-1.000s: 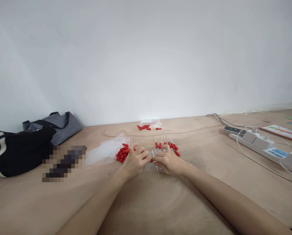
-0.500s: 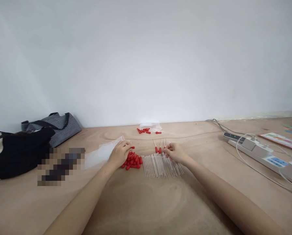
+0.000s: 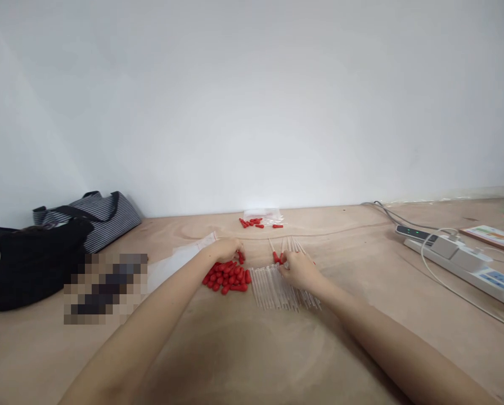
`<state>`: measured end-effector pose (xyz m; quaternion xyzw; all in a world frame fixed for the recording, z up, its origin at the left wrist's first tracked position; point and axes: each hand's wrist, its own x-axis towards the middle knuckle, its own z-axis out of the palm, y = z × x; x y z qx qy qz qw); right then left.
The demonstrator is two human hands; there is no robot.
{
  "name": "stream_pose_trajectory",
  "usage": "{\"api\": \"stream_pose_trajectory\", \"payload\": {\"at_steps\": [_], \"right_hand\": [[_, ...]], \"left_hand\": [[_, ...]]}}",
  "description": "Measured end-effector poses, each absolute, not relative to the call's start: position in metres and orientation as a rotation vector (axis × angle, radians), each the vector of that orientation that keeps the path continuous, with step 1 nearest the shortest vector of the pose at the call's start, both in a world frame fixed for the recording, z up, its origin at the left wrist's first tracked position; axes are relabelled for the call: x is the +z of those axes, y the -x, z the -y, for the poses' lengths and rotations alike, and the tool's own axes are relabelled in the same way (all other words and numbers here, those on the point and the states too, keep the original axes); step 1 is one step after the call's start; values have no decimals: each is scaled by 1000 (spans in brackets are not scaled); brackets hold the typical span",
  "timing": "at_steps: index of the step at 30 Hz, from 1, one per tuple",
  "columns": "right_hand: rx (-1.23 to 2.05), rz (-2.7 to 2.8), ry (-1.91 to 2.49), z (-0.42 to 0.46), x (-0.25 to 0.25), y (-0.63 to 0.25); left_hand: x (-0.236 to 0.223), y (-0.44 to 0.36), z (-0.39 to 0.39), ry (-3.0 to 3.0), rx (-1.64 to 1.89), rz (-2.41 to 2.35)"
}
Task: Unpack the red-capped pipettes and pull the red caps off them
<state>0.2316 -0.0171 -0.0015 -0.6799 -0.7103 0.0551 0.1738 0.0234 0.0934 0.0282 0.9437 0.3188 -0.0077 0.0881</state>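
Beyond a heap of red rubber bulbs (image 3: 225,277), my left hand (image 3: 229,249) bends down with its fingers closed on a red rubber bulb (image 3: 241,257). Clear glass dropper tubes (image 3: 273,288) lie side by side in a row to the right of the heap. My right hand (image 3: 300,271) reaches over the right part of this row, fingers curled together; what they grip is hidden. Just past its fingertips are droppers with red bulbs (image 3: 276,257) fitted, their thin tips pointing away from me.
Clear plastic bags (image 3: 174,261) lie left of the heap. Farther back, more red bulbs (image 3: 252,222) rest by a small bag (image 3: 262,214). A power strip (image 3: 467,267) with cables stands right; a black bag (image 3: 41,261) and a striped bag (image 3: 115,222) are left.
My hands were together over the tubes and have parted. My left hand moved to the heap, then to its far side with a bulb. My right hand stayed at the tubes' right part.
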Motion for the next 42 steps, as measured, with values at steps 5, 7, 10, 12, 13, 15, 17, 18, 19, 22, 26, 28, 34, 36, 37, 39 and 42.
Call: {"api": "stream_pose_trajectory", "payload": {"at_steps": [5, 7, 10, 12, 13, 15, 17, 18, 19, 22, 26, 28, 34, 36, 37, 39, 42], "right_hand": [[272, 1809, 1978, -1, -1, -260], [283, 1688, 2036, -11, -2, -281], [310, 1535, 2115, -20, -8, -311], [397, 1500, 2129, -23, -13, -323], [442, 1492, 2128, -25, -15, -326], [518, 1486, 2114, -27, -20, -327], [574, 1490, 2096, -30, -22, -322], [599, 1493, 2086, -32, -23, -319], [622, 1495, 2077, -33, -23, -316], [672, 1484, 2051, -36, -23, -310], [697, 1422, 2013, -36, -25, -311], [701, 1375, 1984, -35, -25, -313], [652, 1223, 1757, -35, -24, -312], [635, 1174, 1654, -33, -23, -307], [635, 1154, 1603, -32, -23, -304], [649, 1124, 1506, -25, -20, -301], [681, 1089, 1391, -9, -15, -298]], "left_hand": [[29, -15, -95, -2782, 1, -1049], [32, -14, -91, -2799, 116, -1129], [34, -11, -70, -2841, 410, -1277], [31, -10, -46, -2905, 825, -1323], [28, -10, -32, -2949, 1059, -1268], [19, -10, -3, -3010, 1303, -1100], [8, -12, 20, -3046, 1374, -919], [4, -13, 29, -3048, 1398, -861], [0, -14, 35, -3032, 1417, -836], [-5, -17, 39, -2936, 1470, -897], [-7, -16, 31, -2879, 1475, -1006], [-8, -16, 29, -2892, 1449, -1024], [-10, -21, 31, -2947, 1420, -1032], [-10, -22, 30, -2962, 1415, -1060], [-10, -23, 30, -2973, 1412, -1062], [-10, -23, 29, -2992, 1413, -1051], [-9, -25, 29, -2960, 1464, -1088]]}}
